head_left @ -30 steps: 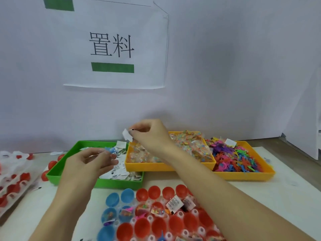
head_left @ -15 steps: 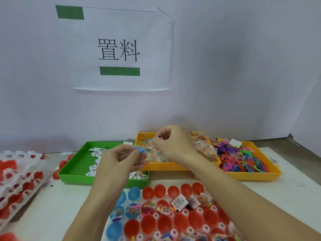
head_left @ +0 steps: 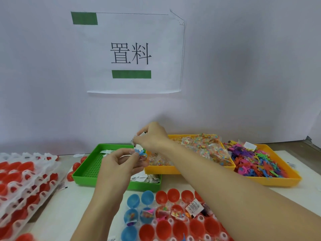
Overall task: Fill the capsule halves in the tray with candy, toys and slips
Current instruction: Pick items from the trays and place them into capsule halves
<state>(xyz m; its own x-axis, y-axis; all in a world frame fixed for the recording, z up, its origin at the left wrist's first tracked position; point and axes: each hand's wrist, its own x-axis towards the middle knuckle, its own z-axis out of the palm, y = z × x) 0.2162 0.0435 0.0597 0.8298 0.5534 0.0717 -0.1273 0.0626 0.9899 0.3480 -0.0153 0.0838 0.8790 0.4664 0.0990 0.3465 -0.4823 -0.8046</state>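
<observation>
Three bins line the back of the counter [head_left: 57, 207] against the wall: a green bin [head_left: 86, 173] of paper slips, a yellow bin [head_left: 166, 170] of candy packets, and an orange bin [head_left: 278, 181] of bright toys. The left hand [head_left: 119, 164] pinches a small blue toy [head_left: 139, 152] above the green bin's right edge. The right hand [head_left: 152, 138] is closed on what looks like a slip and a clear packet, though blurred. The capsule tray [head_left: 173, 221] sits at the near edge; bare counter lies left of it, beside stacked trays [head_left: 22, 185].
</observation>
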